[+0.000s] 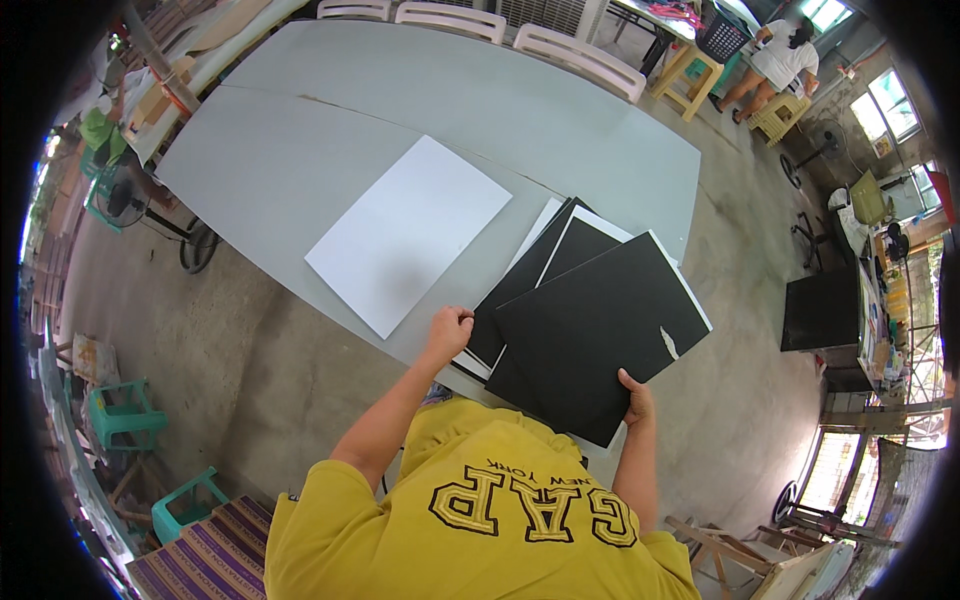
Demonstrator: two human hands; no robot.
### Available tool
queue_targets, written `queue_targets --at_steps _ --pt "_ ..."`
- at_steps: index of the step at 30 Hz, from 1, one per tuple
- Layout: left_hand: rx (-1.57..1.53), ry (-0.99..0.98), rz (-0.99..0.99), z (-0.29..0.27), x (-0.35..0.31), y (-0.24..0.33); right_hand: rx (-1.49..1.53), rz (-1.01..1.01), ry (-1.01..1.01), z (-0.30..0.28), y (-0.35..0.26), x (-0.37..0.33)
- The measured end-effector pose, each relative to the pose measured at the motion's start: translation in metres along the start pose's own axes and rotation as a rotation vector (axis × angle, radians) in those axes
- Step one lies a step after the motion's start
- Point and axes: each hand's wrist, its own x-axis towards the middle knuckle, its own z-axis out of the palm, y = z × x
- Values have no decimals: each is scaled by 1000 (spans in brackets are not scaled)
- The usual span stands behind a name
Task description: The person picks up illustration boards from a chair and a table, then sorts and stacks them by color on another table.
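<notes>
- Beyond the near right edge of the surface, the top black board juts out over the floor; the right hand grasps its near right margin, thumb on top and the other fingers hidden below. With so much overhang, a loosened pinch could let it tip and drop.
- On that board's right side, a torn pale patch breaks the black face. Rubbing or catching there would probably widen the damage.
- Near the left margin of the lower dark sheets, the left hand has its fingers curled inward; I cannot tell whether they pinch an edge. Pulling unevenly could bend a corner.
- Under the top board, a fanned stack of black and white sheets lies askew towards the surface's right edge. Friction from the sheet above might drag the others out of line.
- Left of the stack, a white sheet lies flat, its nearest corner just beside the surface's near edge; a sweeping left forearm could crease or smudge it.
- Farther back, a seam crosses the surface and might snag a sliding edge.
</notes>
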Motion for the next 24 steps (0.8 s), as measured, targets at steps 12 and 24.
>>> queue_targets --at_steps 12,24 --pt "-236 -55 -138 -6 -1 -6 15 -44 -32 10 -2 -6" --pt "-153 -224 -246 9 -14 22 27 -88 -1 -7 4 -4"
